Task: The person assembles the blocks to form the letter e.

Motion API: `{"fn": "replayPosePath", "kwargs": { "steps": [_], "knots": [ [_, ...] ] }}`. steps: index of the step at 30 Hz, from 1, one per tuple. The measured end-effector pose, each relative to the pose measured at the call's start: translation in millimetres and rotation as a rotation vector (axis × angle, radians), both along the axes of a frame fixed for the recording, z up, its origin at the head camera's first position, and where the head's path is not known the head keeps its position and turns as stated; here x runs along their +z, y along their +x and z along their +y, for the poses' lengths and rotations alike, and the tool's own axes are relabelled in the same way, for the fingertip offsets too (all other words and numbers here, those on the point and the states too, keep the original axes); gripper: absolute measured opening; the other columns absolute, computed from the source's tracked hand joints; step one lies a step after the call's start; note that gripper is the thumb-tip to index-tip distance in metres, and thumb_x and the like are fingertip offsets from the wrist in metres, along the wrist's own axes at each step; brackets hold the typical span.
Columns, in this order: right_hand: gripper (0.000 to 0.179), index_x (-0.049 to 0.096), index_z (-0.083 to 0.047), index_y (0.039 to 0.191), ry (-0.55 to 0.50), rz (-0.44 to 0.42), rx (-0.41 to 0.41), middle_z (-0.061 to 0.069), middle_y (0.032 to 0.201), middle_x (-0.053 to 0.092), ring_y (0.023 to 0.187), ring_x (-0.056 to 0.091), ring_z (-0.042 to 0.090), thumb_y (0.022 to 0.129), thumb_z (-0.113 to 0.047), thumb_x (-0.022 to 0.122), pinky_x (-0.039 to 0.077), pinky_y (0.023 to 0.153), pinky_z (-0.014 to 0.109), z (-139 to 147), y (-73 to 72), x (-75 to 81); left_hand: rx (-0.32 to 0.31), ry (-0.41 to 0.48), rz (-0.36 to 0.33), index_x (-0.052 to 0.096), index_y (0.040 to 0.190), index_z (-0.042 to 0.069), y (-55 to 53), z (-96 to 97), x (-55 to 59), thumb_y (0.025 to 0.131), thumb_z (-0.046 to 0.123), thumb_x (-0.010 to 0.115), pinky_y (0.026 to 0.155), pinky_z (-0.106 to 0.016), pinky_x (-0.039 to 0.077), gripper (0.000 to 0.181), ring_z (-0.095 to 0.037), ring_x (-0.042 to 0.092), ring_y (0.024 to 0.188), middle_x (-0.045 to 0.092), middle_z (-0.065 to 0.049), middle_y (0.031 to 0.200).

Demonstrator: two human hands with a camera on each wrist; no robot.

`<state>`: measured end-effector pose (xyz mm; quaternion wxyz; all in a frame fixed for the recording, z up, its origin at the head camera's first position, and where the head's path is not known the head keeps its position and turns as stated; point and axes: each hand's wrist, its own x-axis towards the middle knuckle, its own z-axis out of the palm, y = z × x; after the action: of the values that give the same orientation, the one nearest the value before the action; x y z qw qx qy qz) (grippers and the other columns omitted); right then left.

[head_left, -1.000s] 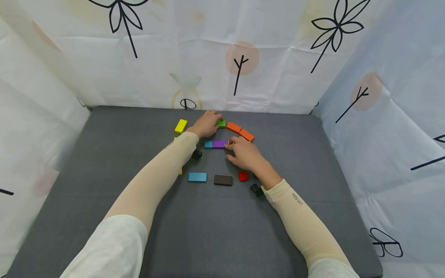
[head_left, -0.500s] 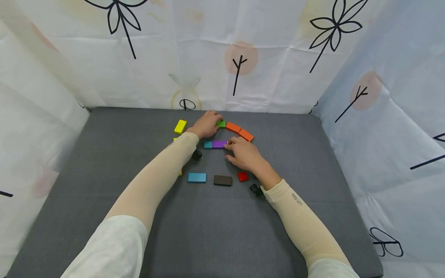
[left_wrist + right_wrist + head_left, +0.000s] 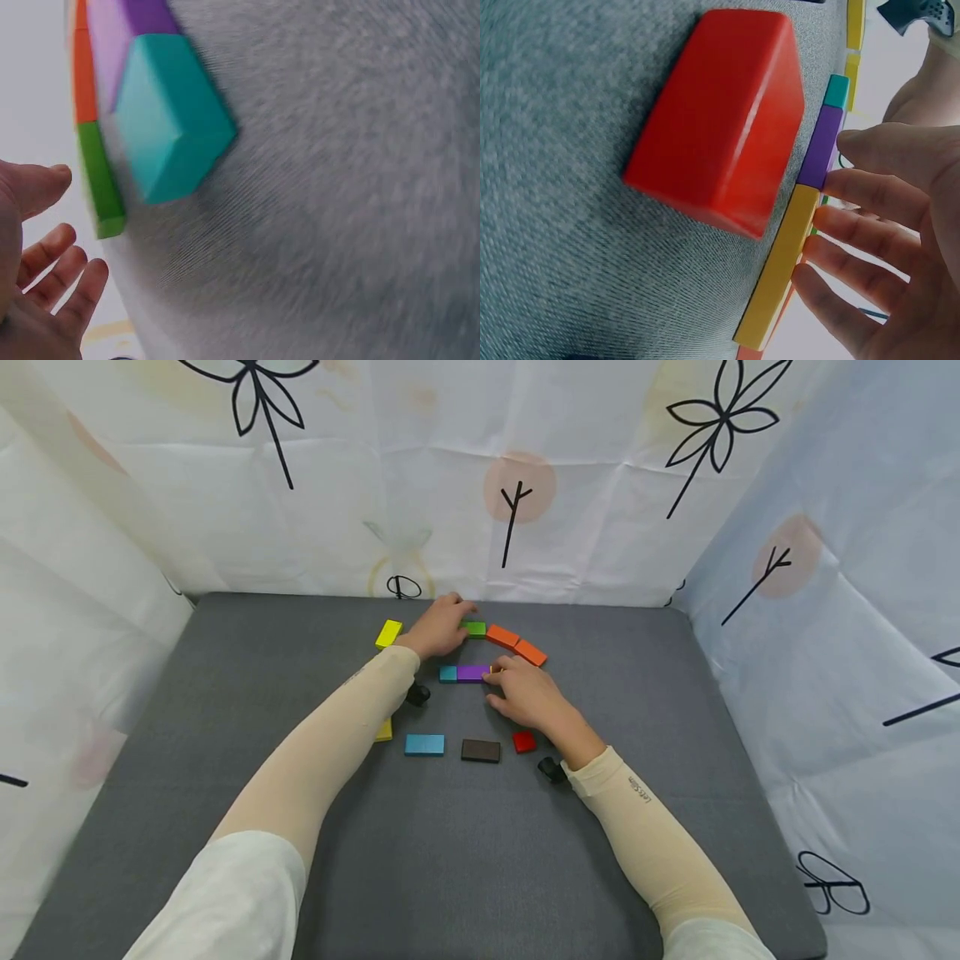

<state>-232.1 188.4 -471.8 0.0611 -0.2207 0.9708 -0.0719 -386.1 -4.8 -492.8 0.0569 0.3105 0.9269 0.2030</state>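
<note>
In the head view my left hand (image 3: 437, 625) is just left of the green block (image 3: 474, 630) at the back. The left wrist view shows its thumb and fingers spread apart, with a gap to the green block (image 3: 100, 180). My right hand (image 3: 529, 691) rests over the middle row, where a teal block (image 3: 447, 674), a purple block (image 3: 472, 674) and a yellow-orange block (image 3: 780, 262) lie end to end. Its fairly straight fingers (image 3: 870, 225) touch or hover at that row; the thumb is by the purple block. Two orange blocks (image 3: 516, 645) continue right from the green one.
Nearer the body lie a blue block (image 3: 424, 745), a dark brown block (image 3: 481, 751) and a red block (image 3: 524, 742) on the grey table (image 3: 480, 852). Yellow blocks (image 3: 388, 634) stand on the left side, partly behind the left arm. White patterned cloth (image 3: 600, 527) encloses the table.
My left hand has let go of the green block and drawn slightly left, uncovering more of it. The right hand has stayed in place.
</note>
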Motion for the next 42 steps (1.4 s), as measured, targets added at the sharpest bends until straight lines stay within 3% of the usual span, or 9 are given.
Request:
{"fn": "replayPosePath", "kwargs": {
  "steps": [9,18,27,42],
  "knots": [
    [0.043,0.072,-0.010,0.144,0.016,-0.008,0.003,0.010,0.144,0.063,0.130,0.058,0.029,0.106,-0.029,0.074,0.052,0.106,0.044,-3,-1.0,4.5,0.051,0.153,-0.031,0.057,0.154,0.005,11.0,-36.6,26.6,0.109,0.015,0.067,0.112,-0.054,0.043,0.048,-0.040,0.049,0.135,0.051,-0.021,0.145],
    [0.043,0.071,-0.009,0.145,-0.001,-0.007,0.011,0.011,0.145,0.062,0.131,0.058,0.029,0.107,-0.029,0.073,0.054,0.102,0.045,1,2.6,3.1,0.146,0.206,-0.071,0.056,0.154,0.003,15.4,-80.5,26.5,0.109,0.014,0.067,0.110,-0.057,0.042,0.047,-0.043,0.045,0.135,0.046,-0.024,0.150],
    [0.044,0.070,-0.009,0.146,-0.012,-0.006,0.013,0.011,0.146,0.062,0.132,0.057,0.030,0.107,-0.028,0.073,0.055,0.102,0.045,-1,2.9,3.3,0.286,0.154,-0.125,0.055,0.155,0.002,16.8,-115.8,20.3,0.109,0.016,0.068,0.113,-0.060,0.041,0.050,-0.048,0.043,0.140,0.047,-0.027,0.150],
    [0.045,0.068,-0.011,0.148,-0.007,-0.008,0.004,0.009,0.147,0.061,0.131,0.057,0.028,0.107,-0.029,0.073,0.055,0.100,0.045,-2,3.4,3.0,0.338,0.102,-0.224,0.047,0.161,0.000,27.9,-122.1,10.6,0.107,0.020,0.070,0.116,-0.062,0.039,0.062,-0.050,0.032,0.151,0.033,-0.031,0.163]
  ]
}}
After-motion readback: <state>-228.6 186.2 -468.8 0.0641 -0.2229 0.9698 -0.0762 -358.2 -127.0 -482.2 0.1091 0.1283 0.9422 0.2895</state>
